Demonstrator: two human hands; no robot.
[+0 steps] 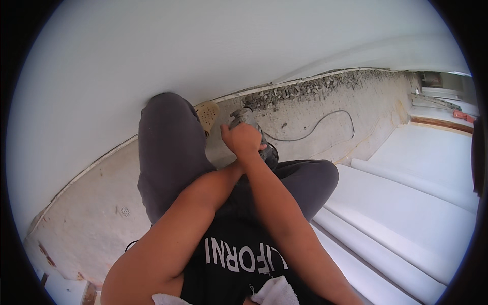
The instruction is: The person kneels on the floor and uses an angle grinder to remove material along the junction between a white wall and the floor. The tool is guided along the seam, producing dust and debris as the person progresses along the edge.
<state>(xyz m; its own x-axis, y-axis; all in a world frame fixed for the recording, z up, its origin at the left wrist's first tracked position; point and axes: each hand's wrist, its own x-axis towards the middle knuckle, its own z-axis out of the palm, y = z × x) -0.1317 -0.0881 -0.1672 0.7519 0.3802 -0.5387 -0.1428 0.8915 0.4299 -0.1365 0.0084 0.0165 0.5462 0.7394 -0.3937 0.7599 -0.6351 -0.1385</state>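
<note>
Between my knees is a dusty grey and black power tool (242,116), its front end pointing at the foot of the white wall. Its exact kind is hard to make out under the hands. My right hand (244,137) is closed round the tool's body from above. My left forearm passes under the right one near the wrist, at the tool's black rear part (272,155). There my left hand is hidden, so its fingers do not show. A thin dark cable (325,120) loops over the floor to the tool's right.
Broken grey chips (305,90) lie along the base of the white wall (203,46). My tan perforated shoe (207,116) is left of the tool. White boards (391,203) cover the right side. A floor drain (125,211) is at left. Further items stand far right.
</note>
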